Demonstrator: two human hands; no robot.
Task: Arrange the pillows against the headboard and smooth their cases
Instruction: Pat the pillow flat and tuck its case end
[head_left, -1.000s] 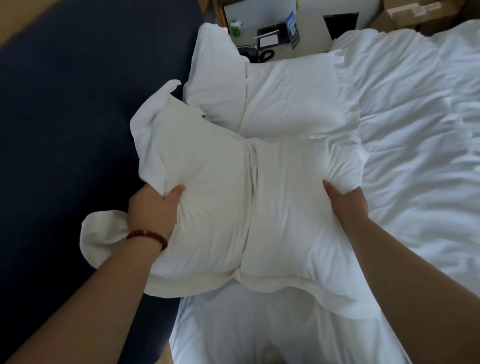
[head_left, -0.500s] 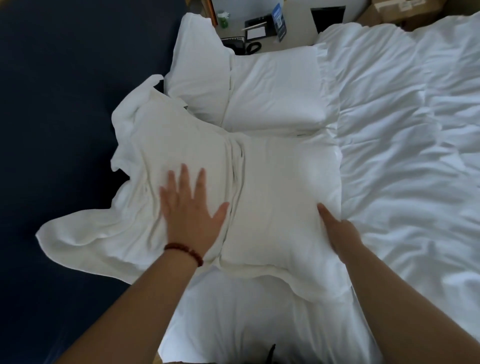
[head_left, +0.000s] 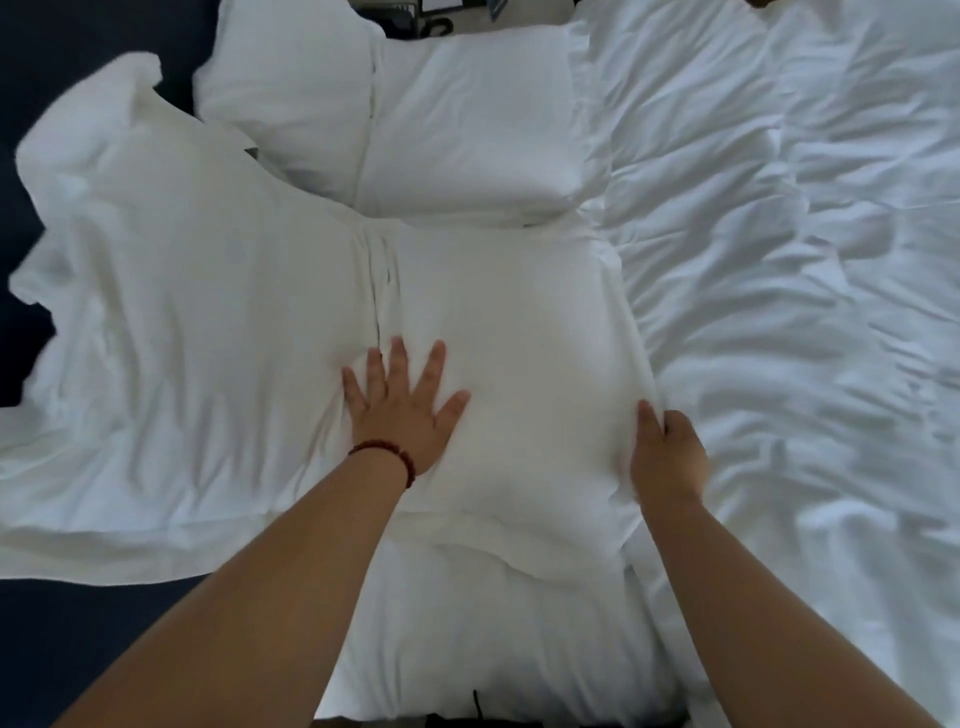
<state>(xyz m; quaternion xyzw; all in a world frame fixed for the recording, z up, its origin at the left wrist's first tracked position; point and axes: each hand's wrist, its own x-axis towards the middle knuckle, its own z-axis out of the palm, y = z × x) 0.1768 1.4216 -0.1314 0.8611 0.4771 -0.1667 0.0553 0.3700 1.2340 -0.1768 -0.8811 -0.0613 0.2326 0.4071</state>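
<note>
A white pillow lies across the bed in front of me, its loose case end spread out to the left over the dark blue headboard. My left hand presses flat on the pillow's middle, fingers spread, a red bead bracelet at the wrist. My right hand grips the pillow's right edge, thumb on top and fingers tucked under. A second white pillow lies just beyond, touching the first.
A rumpled white duvet covers the bed to the right. The dark blue padded headboard runs along the left. Small items on a bedside table show at the top edge.
My left hand let go of the pillow's left end, went flat on the case and slid right toward the middle. The loose case end spread out leftward. My right hand kept hold of the right edge.
</note>
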